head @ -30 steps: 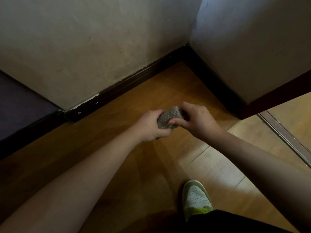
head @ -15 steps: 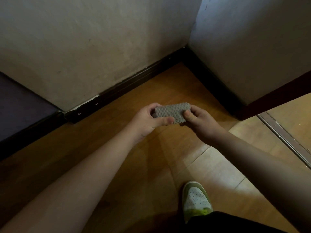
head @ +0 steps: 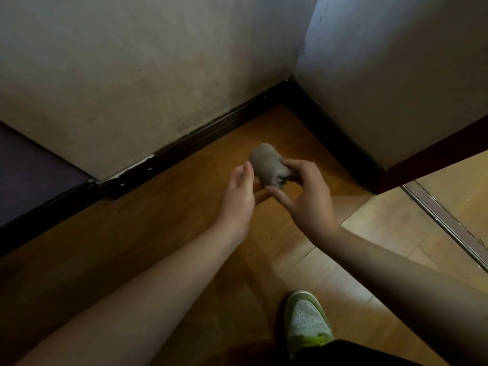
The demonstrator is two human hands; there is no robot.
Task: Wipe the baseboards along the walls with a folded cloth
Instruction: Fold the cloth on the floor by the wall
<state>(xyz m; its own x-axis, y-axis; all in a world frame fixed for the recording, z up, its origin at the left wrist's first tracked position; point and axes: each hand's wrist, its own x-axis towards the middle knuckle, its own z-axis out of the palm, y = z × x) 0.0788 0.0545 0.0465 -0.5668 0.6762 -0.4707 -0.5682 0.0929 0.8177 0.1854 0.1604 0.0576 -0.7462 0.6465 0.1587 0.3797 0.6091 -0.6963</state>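
Observation:
A small grey folded cloth point(head: 266, 165) is in the air over the wooden floor, in front of a room corner. My right hand point(head: 303, 196) pinches its right end between thumb and fingers. My left hand point(head: 239, 196) is beside the cloth's left side with fingers straight and loose, its fingertips touching or nearly touching the cloth. A dark baseboard point(head: 200, 143) runs along the foot of the left wall, and a second dark baseboard point(head: 332, 136) follows the right wall out from the corner.
The left baseboard has chipped white paint point(head: 132, 171) at its left end, beside a dark panel point(head: 29, 170). A dark door frame point(head: 433, 157) and a metal floor threshold point(head: 446, 223) lie to the right. My green-and-white shoe point(head: 307, 322) stands on the floor below the hands.
The cloth was gripped flat by both hands. Now the right hand alone grips it, turned more upright, and the left hand has opened and slipped off its left end.

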